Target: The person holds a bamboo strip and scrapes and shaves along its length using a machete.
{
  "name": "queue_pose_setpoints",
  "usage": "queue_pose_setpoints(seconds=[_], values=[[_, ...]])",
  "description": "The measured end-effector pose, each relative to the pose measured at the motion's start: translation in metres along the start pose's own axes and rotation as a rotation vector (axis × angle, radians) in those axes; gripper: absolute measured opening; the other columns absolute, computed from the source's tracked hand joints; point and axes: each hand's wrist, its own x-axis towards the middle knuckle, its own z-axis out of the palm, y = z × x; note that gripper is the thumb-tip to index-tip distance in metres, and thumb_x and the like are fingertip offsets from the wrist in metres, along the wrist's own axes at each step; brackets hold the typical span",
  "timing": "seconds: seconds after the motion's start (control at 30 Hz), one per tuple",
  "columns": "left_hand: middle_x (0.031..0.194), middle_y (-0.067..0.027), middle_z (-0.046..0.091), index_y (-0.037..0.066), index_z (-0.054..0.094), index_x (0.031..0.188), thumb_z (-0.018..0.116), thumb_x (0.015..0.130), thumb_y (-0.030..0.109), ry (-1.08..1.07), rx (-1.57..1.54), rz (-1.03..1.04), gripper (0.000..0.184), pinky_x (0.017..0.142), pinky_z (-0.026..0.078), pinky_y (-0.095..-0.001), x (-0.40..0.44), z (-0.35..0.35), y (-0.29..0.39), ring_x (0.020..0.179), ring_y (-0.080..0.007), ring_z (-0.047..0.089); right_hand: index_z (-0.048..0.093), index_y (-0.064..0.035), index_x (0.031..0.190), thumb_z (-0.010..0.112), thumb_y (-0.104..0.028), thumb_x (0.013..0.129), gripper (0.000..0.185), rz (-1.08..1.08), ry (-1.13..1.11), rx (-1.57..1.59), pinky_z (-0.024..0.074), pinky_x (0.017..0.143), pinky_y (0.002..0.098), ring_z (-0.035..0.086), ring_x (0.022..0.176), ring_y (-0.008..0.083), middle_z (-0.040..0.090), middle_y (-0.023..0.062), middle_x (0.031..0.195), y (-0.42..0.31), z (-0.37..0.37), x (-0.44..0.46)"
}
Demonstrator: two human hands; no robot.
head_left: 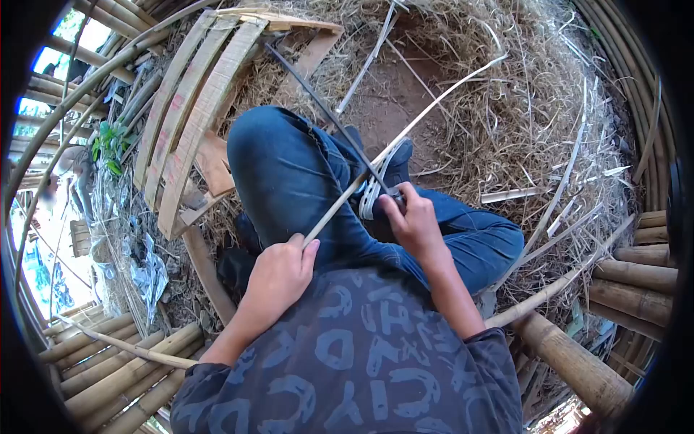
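Note:
My left hand (282,273) is closed round the near end of a long thin bamboo strip (434,101), which runs up and to the right across my lap. In my right hand (412,217) is the handle of a long dark knife (314,98). Its blade points up and to the left and crosses the strip above my shoe (383,177). Strip and blade seem to meet there. My crossed legs (282,181) lie beneath both hands.
A slatted wooden pallet (191,116) leans at the upper left. Dry shavings (520,123) cover much of the ground. Bamboo poles (578,362) lie at the lower right, others (130,369) at the lower left. Another person (76,173) is at the far left.

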Motion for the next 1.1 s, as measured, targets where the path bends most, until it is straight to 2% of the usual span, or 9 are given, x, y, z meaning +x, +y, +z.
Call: queue_pose_setpoints(seconds=[0.1, 0.23, 0.3, 0.43, 0.57, 0.6, 0.7, 0.8, 1.1], values=[[0.066, -0.0274, 0.059, -0.004, 0.058, 0.082, 0.049, 0.098, 0.026, -0.077, -0.071, 0.036, 0.036, 0.062, 0.048, -0.0528, 0.004, 0.021, -0.006, 0.064, -0.0455, 0.060, 0.053, -0.0008, 0.085, 0.060, -0.035, 0.092, 0.036, 0.057, -0.045, -0.174, 0.0468, 0.061, 0.0523, 0.063, 0.071, 0.0450, 0.063, 0.0238, 0.069, 0.030, 0.001, -0.006], [0.065, -0.0283, 0.059, -0.005, 0.057, 0.082, 0.047, 0.099, 0.025, -0.150, -0.124, 0.032, 0.036, 0.060, 0.048, -0.0528, 0.006, 0.041, -0.015, 0.063, -0.0465, 0.060, 0.054, -0.0029, 0.084, 0.059, -0.040, 0.092, 0.038, 0.060, -0.058, -0.372, 0.0494, 0.063, 0.0520, 0.065, 0.071, 0.0429, 0.065, 0.0202, 0.070, 0.057, -0.005, -0.014], [0.064, -0.0281, 0.059, -0.005, 0.056, 0.082, 0.048, 0.099, 0.024, -0.155, -0.128, 0.010, 0.035, 0.058, 0.048, -0.0526, 0.010, 0.039, -0.017, 0.062, -0.0463, 0.059, 0.055, -0.0034, 0.084, 0.057, -0.042, 0.093, 0.039, 0.158, -0.010, -0.437, 0.0495, 0.062, 0.0521, 0.065, 0.071, 0.0428, 0.066, 0.0200, 0.071, 0.068, -0.015, -0.016], [0.066, -0.0284, 0.057, -0.005, 0.054, 0.084, 0.050, 0.098, 0.017, -0.185, -0.110, -0.021, 0.027, 0.060, 0.044, -0.0522, 0.020, 0.029, -0.016, 0.067, -0.0465, 0.059, 0.057, 0.0020, 0.082, 0.057, -0.041, 0.094, 0.045, 0.322, 0.139, -0.343, 0.0470, 0.058, 0.0490, 0.065, 0.069, 0.0431, 0.064, 0.0227, 0.069, 0.108, -0.049, -0.009], [0.063, -0.0263, 0.056, -0.003, 0.053, 0.085, 0.052, 0.097, 0.014, -0.102, -0.050, 0.059, 0.021, 0.055, 0.044, -0.0512, 0.030, 0.025, -0.013, 0.062, -0.0446, 0.059, 0.057, 0.0039, 0.082, 0.057, -0.039, 0.094, 0.045, 0.375, 0.136, -0.111, 0.0427, 0.053, 0.0420, 0.060, 0.055, 0.0318, 0.058, 0.0189, 0.060, 0.069, -0.048, -0.008], [0.060, -0.0233, 0.057, -0.001, 0.052, 0.085, 0.053, 0.096, 0.015, -0.042, -0.018, 0.104, 0.020, 0.053, 0.046, -0.0493, 0.035, 0.024, -0.014, 0.058, -0.0417, 0.060, 0.056, 0.0031, 0.080, 0.057, -0.039, 0.094, 0.044, 0.334, 0.127, -0.065, 0.0413, 0.051, 0.0404, 0.058, 0.051, 0.0277, 0.055, 0.0165, 0.057, 0.053, -0.037, -0.006], [0.057, -0.0197, 0.058, 0.001, 0.051, 0.084, 0.055, 0.096, 0.017, 0.017, 0.039, 0.137, 0.020, 0.049, 0.048, -0.0473, 0.038, 0.022, -0.022, 0.053, -0.0384, 0.061, 0.057, 0.0007, 0.078, 0.062, -0.040, 0.091, 0.043, 0.200, -0.014, -0.138, 0.0451, 0.055, 0.0455, 0.062, 0.058, 0.0392, 0.059, 0.0175, 0.058, 0.011, -0.008, 0.004], [0.058, -0.0206, 0.057, 0.002, 0.051, 0.083, 0.055, 0.095, 0.015, 0.001, 0.035, 0.112, 0.019, 0.049, 0.046, -0.0488, 0.042, 0.028, -0.034, 0.055, -0.0402, 0.060, 0.060, -0.0007, 0.077, 0.063, -0.044, 0.089, 0.045, 0.200, -0.067, -0.247, 0.0479, 0.058, 0.0480, 0.062, 0.066, 0.0422, 0.063, 0.0190, 0.063, -0.001, 0.005, 0.022], [0.057, -0.0208, 0.057, 0.002, 0.051, 0.082, 0.056, 0.095, 0.016, -0.025, 0.054, 0.089, 0.020, 0.049, 0.045, -0.0493, 0.052, 0.037, -0.042, 0.054, -0.0414, 0.059, 0.059, -0.0048, 0.072, 0.064, -0.050, 0.085, 0.047, 0.091, 0.025, -0.535, 0.0496, 0.057, 0.0459, 0.064, 0.063, 0.0369, 0.063, 0.0140, 0.061, 0.049, -0.008, 0.022]])
